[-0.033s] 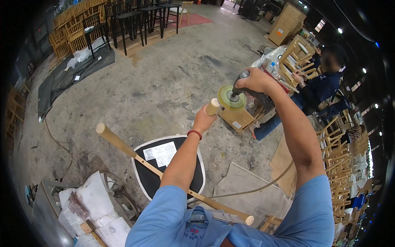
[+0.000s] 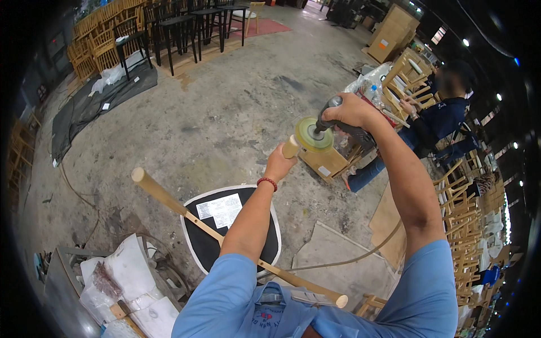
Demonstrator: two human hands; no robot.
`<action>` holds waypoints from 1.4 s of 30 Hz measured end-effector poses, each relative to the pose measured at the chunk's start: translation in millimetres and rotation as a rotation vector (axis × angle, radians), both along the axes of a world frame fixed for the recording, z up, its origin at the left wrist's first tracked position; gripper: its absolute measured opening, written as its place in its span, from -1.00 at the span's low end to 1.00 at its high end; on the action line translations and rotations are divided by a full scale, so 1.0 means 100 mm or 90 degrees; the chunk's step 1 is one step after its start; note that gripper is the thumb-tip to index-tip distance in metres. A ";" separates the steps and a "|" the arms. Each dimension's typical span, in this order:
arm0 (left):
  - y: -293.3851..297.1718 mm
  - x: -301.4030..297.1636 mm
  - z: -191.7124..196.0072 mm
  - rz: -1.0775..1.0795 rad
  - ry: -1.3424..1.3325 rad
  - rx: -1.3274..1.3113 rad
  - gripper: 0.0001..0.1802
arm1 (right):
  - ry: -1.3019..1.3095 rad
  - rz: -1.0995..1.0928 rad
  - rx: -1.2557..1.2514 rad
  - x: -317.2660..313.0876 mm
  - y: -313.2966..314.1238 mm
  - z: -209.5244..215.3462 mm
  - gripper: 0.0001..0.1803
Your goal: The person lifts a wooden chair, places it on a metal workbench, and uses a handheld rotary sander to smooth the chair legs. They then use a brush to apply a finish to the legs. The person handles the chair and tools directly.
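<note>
My left hand is wrapped around the upper end of a round, pale wooden chair leg. The leg belongs to an upturned chair with a black seat underside, edged in white and bearing a white label. Two more legs stick out to the left and toward me. In my right hand is a dark handheld disc sander, fingers closed around its body. Its round yellow-green disc is right beside the leg's tip; whether they touch I cannot tell.
A brown hose curves beneath my right arm. White wrapped padding lies at lower left. A cardboard box stands beyond the sander, near a seated co-worker. Black stools and stacked wooden chairs line the sides.
The sander's disc has shifted slightly left, closer to the tip of the chair leg. My left hand keeps its hold with hardly any movement.
</note>
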State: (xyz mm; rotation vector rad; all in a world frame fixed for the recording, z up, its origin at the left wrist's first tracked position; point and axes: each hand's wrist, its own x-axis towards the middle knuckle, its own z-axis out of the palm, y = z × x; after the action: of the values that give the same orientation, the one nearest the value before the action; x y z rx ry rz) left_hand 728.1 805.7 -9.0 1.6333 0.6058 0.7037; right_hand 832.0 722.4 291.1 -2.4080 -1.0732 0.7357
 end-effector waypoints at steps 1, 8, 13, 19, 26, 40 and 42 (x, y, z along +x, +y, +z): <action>0.00 0.01 -0.01 -0.002 -0.001 0.014 -0.50 | -0.043 0.011 0.002 0.00 0.01 -0.05 -0.29; 0.06 0.00 0.09 -0.011 -0.008 0.024 -0.51 | -0.119 -0.009 -0.029 0.01 -0.33 -0.12 -0.32; 0.08 -0.29 -0.01 -0.055 0.034 0.013 -0.50 | -0.063 -0.099 0.060 0.06 -0.62 -0.06 -0.59; 0.18 -1.47 -0.78 0.067 0.116 -0.070 -0.49 | 0.035 -0.024 0.050 -0.28 -0.12 0.19 -0.61; 0.48 -3.08 -1.16 0.447 0.183 -0.075 -0.72 | 0.006 -0.033 -0.101 -0.14 0.05 0.14 -0.61; 1.33 -3.32 -0.18 0.472 -0.154 -0.026 -0.64 | -0.011 0.241 0.067 -1.76 1.02 0.46 -0.62; 1.28 -3.30 -0.14 0.460 -0.137 -0.071 -0.58 | -0.035 0.309 0.061 -2.20 1.22 0.35 -0.59</action>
State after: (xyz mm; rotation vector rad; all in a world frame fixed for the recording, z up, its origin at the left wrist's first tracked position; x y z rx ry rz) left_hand 398.3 933.5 -23.2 1.1953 1.0699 1.3219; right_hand 612.1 844.6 326.0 -2.1133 -1.7053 0.7471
